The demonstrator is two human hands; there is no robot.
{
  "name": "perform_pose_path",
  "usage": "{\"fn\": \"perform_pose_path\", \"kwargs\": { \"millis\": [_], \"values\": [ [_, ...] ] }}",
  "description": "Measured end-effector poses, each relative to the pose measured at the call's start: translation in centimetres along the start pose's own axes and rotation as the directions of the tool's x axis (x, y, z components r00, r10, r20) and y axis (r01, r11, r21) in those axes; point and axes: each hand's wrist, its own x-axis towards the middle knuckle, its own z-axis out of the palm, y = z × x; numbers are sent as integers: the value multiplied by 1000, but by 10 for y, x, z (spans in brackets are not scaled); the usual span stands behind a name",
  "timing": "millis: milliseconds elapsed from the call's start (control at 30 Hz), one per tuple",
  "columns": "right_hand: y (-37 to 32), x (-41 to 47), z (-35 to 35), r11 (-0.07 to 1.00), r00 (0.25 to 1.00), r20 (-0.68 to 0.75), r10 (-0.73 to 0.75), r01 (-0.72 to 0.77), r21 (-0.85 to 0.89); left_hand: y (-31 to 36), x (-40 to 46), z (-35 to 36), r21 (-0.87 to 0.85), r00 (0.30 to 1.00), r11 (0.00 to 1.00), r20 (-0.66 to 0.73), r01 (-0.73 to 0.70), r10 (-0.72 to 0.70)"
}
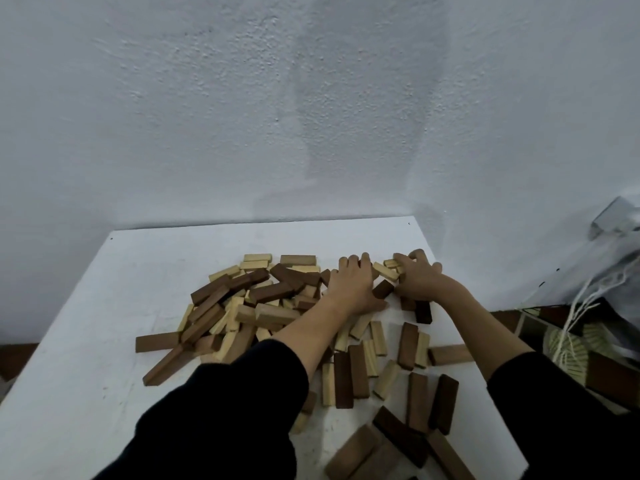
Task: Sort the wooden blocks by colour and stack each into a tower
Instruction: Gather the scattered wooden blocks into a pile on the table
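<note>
Several wooden blocks in pale, mid-brown and dark brown lie mixed in a loose heap (pixel 249 303) on the white table (pixel 104 375). More blocks lie scattered flat near the front right (pixel 412 393). My left hand (pixel 353 285) rests palm down on blocks at the far side of the heap, fingers spread and slightly bent. Just to its right, my right hand (pixel 420 278) lies over a few pale blocks (pixel 389 270), with fingers curled around them. A dark block (pixel 382 289) sits between the two hands.
A white rough wall stands right behind the table's far edge. Off the table's right side are a plastic bag (pixel 609 258), white cords (pixel 581 306) and a patterned object on the floor. The table's left part (pixel 104 306) carries no blocks.
</note>
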Motion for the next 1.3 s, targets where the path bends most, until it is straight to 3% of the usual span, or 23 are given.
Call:
{"fn": "perform_pose_path", "kwargs": {
  "millis": [267, 467, 667, 900, 1033, 1133, 1300],
  "values": [
    [-1, 10, 2, 998, 999, 0, -35, 35, -53, -2, -2, 0, -38, 998, 999, -64, 24, -26],
    [-5, 12, 10, 1000, 993, -121, -5, 2, -21, -1, -4, 1, -117, 994, 993, -107, 26, -39],
    [-7, 13, 18, 999, 979, -206, 10, -17, -32, -3, -4, 2, -56, 997, 998, -68, 29, -32],
    [-1, 16, 17, 985, 954, -279, 109, -66, 159, -8, -4, 7, -106, 992, 994, -128, -18, 4],
    [8, 22, 4, 972, 967, -248, 62, -2, 235, -14, -2, 1, -148, 993, 989, -115, -20, 3],
    [12, 26, -2, 982, 980, -198, 21, 16, 187, -17, -1, 0, -174, 995, 985, -102, -11, -7],
    [18, 35, -2, 1000, 969, -247, -7, 11, 15, -22, 3, -2, -172, 996, 985, -92, -21, 6]
  ]
}}
